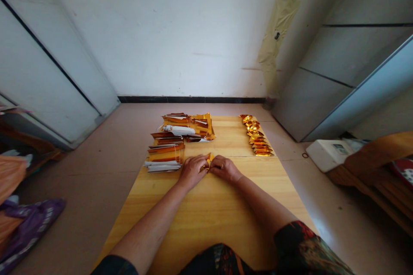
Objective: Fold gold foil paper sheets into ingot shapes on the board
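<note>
Both hands meet near the middle of the wooden table [193, 206]. Between their fingertips is a small piece of shiny gold foil card [211, 157], mostly covered by the fingers. My left hand [192, 169] pinches it from the left, and my right hand [226, 168] from the right. Close beside the left hand lie banded bundles of flat gold and white card pieces [166, 153], with another bundle [190, 126] behind them. At the far right of the tabletop runs a row of folded gold foil pieces [258, 139].
A white wall [180, 43] rises beyond the table. To the right are a grey cabinet [322, 73], a white box [329, 154] and a wooden chair or bench [371, 167]. Orange and purple bags [35, 227] lie at the left.
</note>
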Demonstrator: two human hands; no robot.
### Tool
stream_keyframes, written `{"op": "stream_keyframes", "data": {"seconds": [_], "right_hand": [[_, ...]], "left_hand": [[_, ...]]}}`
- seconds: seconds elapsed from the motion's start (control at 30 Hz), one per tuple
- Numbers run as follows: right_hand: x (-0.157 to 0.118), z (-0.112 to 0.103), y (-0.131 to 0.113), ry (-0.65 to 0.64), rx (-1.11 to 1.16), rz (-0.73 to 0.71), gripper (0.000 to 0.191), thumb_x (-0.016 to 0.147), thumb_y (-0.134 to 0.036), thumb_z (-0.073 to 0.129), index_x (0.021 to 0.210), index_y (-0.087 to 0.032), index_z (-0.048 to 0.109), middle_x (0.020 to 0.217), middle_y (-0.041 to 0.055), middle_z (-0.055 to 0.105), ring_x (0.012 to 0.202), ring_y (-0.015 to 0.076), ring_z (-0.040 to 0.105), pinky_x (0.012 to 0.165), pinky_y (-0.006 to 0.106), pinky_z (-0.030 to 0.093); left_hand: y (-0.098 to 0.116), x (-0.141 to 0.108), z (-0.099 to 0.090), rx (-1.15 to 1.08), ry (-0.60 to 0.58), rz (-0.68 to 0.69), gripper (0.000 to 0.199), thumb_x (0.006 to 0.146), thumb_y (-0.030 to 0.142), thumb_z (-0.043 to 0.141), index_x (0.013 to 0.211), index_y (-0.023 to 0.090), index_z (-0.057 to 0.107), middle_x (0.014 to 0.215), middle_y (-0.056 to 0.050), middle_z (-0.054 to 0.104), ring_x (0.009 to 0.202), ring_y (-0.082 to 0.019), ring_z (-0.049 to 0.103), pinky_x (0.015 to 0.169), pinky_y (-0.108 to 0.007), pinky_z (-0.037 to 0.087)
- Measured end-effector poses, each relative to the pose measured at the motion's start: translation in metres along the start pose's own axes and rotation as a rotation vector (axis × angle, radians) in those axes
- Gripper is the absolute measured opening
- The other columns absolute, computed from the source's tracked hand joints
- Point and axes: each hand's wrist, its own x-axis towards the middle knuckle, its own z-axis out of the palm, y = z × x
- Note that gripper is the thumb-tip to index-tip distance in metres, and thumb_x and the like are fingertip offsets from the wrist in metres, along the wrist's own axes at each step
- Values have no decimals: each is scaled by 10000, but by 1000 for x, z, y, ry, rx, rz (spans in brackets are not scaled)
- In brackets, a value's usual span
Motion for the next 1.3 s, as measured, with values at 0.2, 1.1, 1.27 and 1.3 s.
{"op": "stream_keyframes", "data": {"seconds": [0.2, 1.1, 1.27, 1.3], "right_hand": [[4, 1, -10, 19, -49, 167, 96, 771, -122, 588, 692, -167, 617, 771, 18, 580, 718, 110, 549, 666, 194, 425], [12, 1, -28, -31, -286, 437, 79, 782, -186, 585, 713, -169, 619, 769, 9, 542, 628, 85, 504, 571, 192, 334], [11, 4, -23, 25, -256, 460, 74, 779, -224, 614, 728, -174, 595, 752, 1, 524, 629, 91, 495, 572, 190, 335], [11, 5, -22, 37, -248, 458, 67, 780, -212, 609, 728, -174, 589, 751, 0, 522, 630, 91, 493, 574, 189, 336]], "left_hand": [[2, 0, -2, -14, -5, 2, 101, 753, 209, 624, 847, 241, 647, 1206, -34, 624, 1164, -212, 530, 980, -393, 389], [4, -5, -2, 41, -42, 33, 252, 783, 109, 514, 926, 274, 640, 1282, -1, 572, 1236, -212, 458, 1019, -448, 336], [5, -4, -4, 30, -42, 30, 214, 774, 126, 556, 881, 275, 665, 1274, -12, 579, 1232, -214, 461, 1019, -452, 337], [4, -4, -3, 31, -45, 30, 207, 772, 130, 563, 875, 275, 669, 1273, -13, 580, 1232, -215, 461, 1018, -451, 339]]}}
